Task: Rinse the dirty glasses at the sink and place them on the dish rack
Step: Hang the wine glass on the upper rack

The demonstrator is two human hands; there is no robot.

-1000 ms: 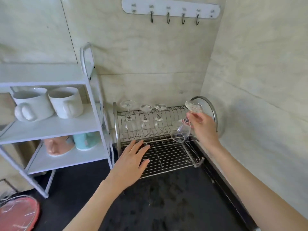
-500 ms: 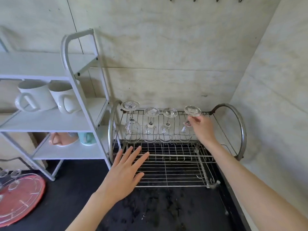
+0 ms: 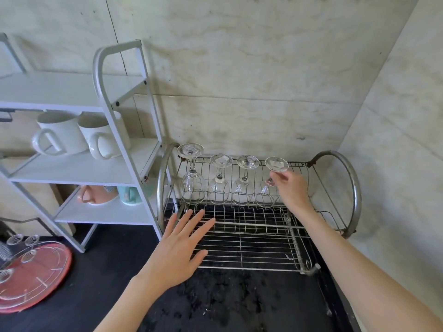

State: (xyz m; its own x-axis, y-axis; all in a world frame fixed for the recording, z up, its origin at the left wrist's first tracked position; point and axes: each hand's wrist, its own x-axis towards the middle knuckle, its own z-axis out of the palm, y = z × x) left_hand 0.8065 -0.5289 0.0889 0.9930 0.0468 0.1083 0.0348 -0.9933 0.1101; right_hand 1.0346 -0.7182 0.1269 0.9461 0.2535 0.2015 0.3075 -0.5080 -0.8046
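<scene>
red tray: seen at the left edge of the counter, with a few small glasses on it; whether these are still to be rinsed cannot be told.
white shelf: two white mugs are kept on its middle level, two coloured cups below.
left hand: held flat and empty, fingers spread wide, hovering over the front left corner of the dish rack; nothing is gripped.
first three glasses: stood upside down in a row along the rack's back edge, bases up.
fourth glass: set upside down at the right end of that row, just beside the third.
right hand: its fingertips are pinched lightly on the stem under the base of the fourth glass.
step in hand: the glass appears seated; before release, the rim should be felt resting evenly on the wires, clear of its neighbour.
release: the fingers are best opened slowly and drawn straight back, so the base is not knocked.
</scene>
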